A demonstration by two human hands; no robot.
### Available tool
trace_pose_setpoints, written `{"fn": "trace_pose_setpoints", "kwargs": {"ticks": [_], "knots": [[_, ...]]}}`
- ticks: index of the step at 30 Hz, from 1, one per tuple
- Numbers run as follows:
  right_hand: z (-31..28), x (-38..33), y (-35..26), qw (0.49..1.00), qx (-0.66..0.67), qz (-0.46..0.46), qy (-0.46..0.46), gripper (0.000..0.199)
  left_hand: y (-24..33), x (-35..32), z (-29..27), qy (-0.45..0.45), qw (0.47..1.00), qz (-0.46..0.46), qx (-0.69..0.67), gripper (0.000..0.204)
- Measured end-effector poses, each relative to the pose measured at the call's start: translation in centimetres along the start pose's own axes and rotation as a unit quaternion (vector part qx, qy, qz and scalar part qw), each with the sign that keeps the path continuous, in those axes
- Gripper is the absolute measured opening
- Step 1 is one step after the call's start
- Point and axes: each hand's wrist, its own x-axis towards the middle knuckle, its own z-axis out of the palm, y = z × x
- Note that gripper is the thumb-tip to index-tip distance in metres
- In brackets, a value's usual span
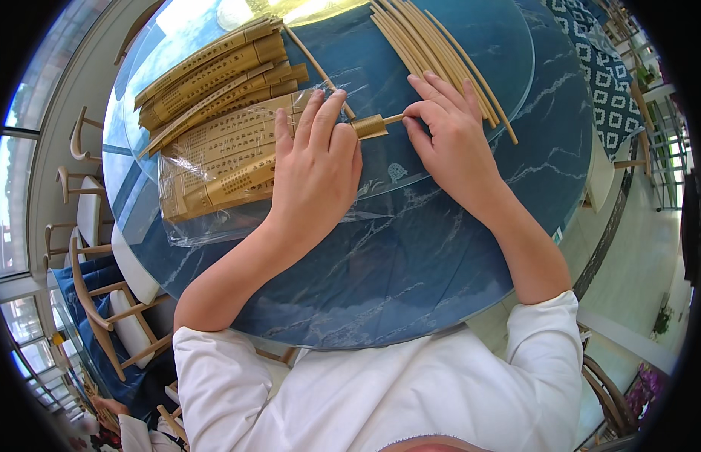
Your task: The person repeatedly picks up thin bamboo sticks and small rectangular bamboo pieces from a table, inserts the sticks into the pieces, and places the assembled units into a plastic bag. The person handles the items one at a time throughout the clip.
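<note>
The left hand (318, 166) lies palm down, its fingers extended and unclenched, on gold printed paper in a clear plastic bag (252, 218) at the left of the dark blue, white-veined marble-look table (365, 279). A narrow, rolled gold paper sleeve (371, 126) projects rightward from beneath these fingers. The right hand (452, 139) pinches a thin, pale wooden stick (394, 118) between thumb and index finger; the stick's left end meets the sleeve. A bundle of long, pale wooden sticks (433, 53) lies on the far right, just beyond the right hand. Folded gold printed paper strips (215, 75) lie on the far left.
</note>
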Motion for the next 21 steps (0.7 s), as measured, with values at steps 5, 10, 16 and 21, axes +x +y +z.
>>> {"fn": "trace_pose_setpoints", "kwargs": {"ticks": [5,10,16,21], "knots": [[0.4,-0.1,-0.2,1.0,-0.004,-0.008,0.014,0.01,0.1,0.0,0.1,-0.003,1.0,-0.008,0.007,0.013],[0.5,-0.1,-0.2,1.0,0.007,-0.01,0.014,0.009,-0.1,-0.2,0.3,-0.009,1.0,-0.012,0.001,0.013],[1.0,-0.2,-0.9,0.999,0.026,-0.023,0.013,0.008,-0.1,-0.1,0.1,-0.019,1.0,0.001,-0.004,0.012],[1.2,-0.2,-1.2,0.999,0.029,-0.034,0.02,0.008,0.0,-0.1,0.1,-0.02,1.0,0.001,-0.004,0.011]]}}
